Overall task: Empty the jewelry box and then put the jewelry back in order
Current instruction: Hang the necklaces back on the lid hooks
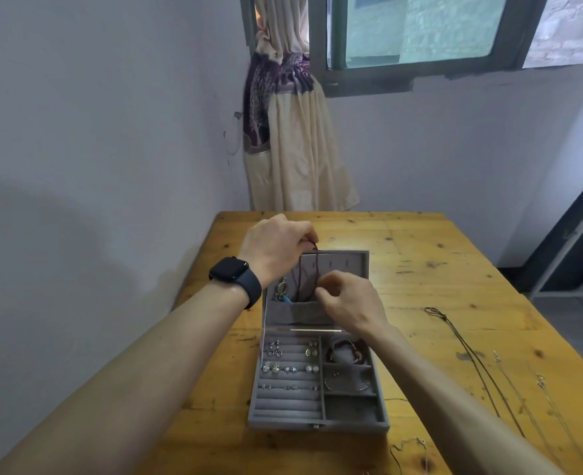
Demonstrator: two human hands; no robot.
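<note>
Jewelry box [317, 425] is sitting open near the middle of the wooden bench [437, 269], its lid [346, 265] standing upright, and both hands are working in front of that lid. The left hand [276, 248], wearing a dark smartwatch [235, 275] at the wrist, is pinching the top of a dark purple cord necklace [304, 279] between thumb and fingertips, right at the lid's upper edge. The right hand [348, 299] is curling its fingers and pinching the same cord lower down, so that the loop is hanging against the lid's grey lining. Beside the cord, on the lid's left, a silver pendant [280, 287] is dangling above a fabric pocket [297, 313] that is running across the bottom of the lid. In the base, earrings and rings [290, 368] are sitting in the padded rows on the left; on the right, a red bracelet [346, 349] is lying in the far compartment and a silver bangle [346, 383] in the middle one. Out on the bench to the right, well apart from the box, a dark cord necklace [468, 358] and thin silver chains [523, 399] are lying stretched out. Behind the bench, a cream and purple curtain [290, 132] is hanging beside a window [420, 29].
</note>
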